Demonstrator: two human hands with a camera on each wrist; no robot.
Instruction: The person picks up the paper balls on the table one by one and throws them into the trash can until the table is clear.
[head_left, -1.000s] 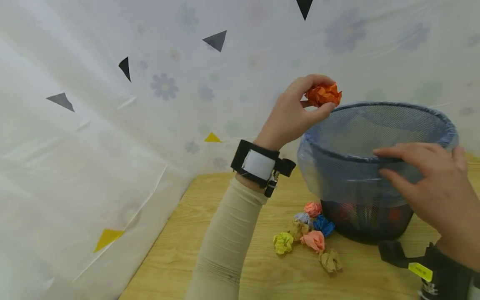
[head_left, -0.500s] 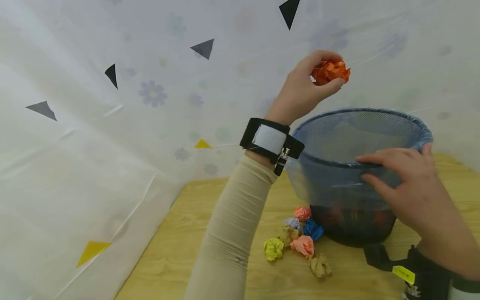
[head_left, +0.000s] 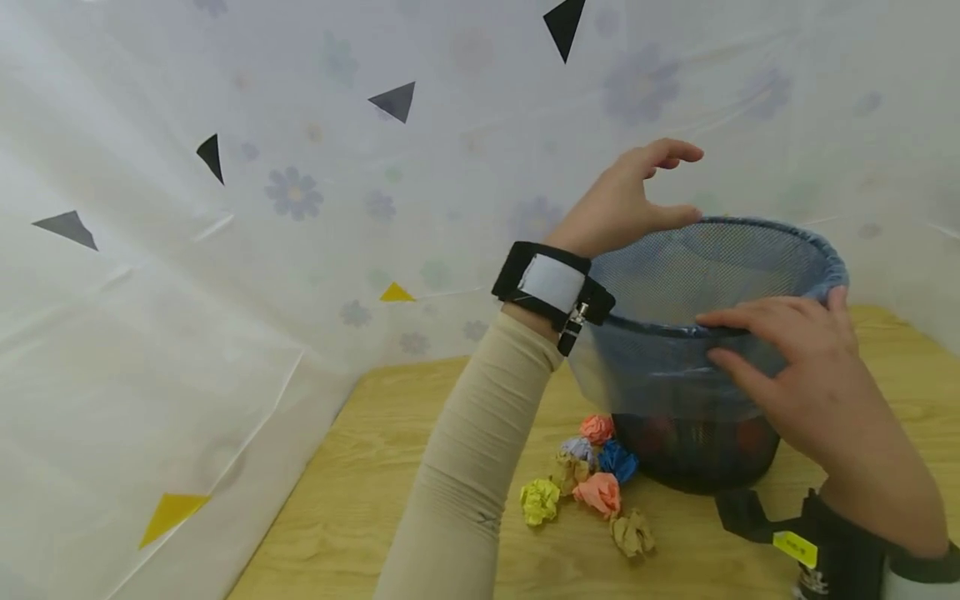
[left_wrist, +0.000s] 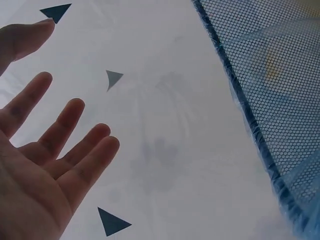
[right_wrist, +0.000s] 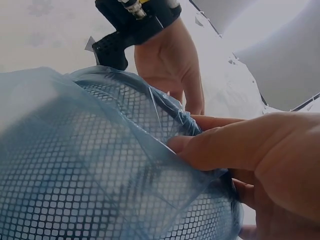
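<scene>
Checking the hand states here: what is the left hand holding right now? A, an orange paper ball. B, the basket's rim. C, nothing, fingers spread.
C: the left hand is empty with fingers spread above the mesh basket, while the right hand grips the rim.

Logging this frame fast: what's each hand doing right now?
Left hand: open, fingers spread, holding nothing, above the mesh bin.
Right hand: fingers and thumb grip the bin's rim.
</scene>
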